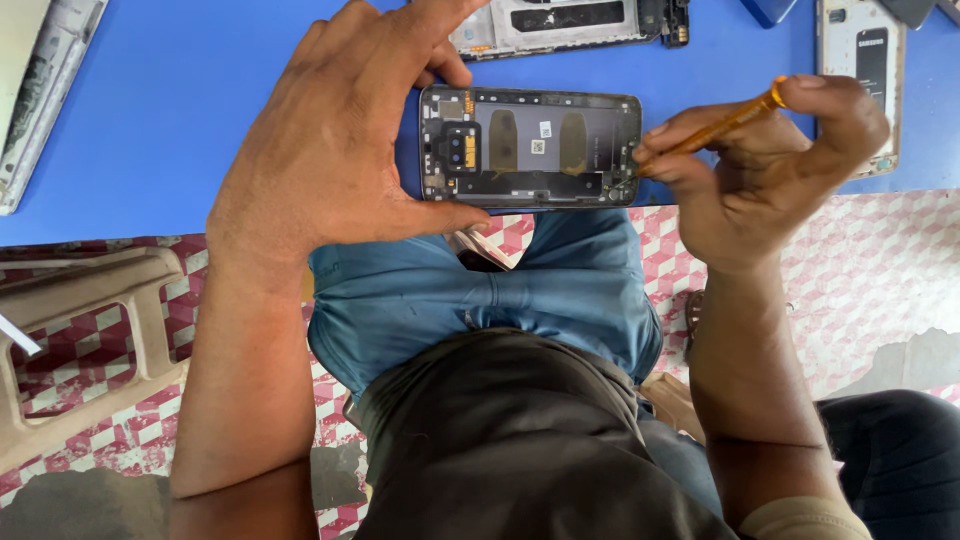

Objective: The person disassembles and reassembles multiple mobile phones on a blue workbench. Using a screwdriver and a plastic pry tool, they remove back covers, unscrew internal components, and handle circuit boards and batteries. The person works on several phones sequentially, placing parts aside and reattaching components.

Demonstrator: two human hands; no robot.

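Phone (530, 147) with its back cover removed sits in the middle of the view, above the edge of a blue table (180, 110), with the dark inner frame and the camera module facing up. Going from the left: a grey frame part (45, 90) lies at the table's far left edge. Next, the left hand (330, 150) clamps the left end of the phone — thumb under the lower edge, fingers over the upper edge — so the grip is narrow and firm. At the right end, the right hand (770, 165) pinches a thin orange screwdriver (715, 128) between thumb and fingertips; its tip rests at the lower right corner of the frame. Further back lie another opened phone frame (570, 22) and, at the far right, a light-coloured phone back (862, 85).

I judge the main risk to be slipping — the tip is thin and held at a low angle, so too much push could make it jump from the corner and scratch the board or cut a flat cable. Also, the phone appears to be held partly over the table edge above the person's knees, so a loosened grip may let it drop.
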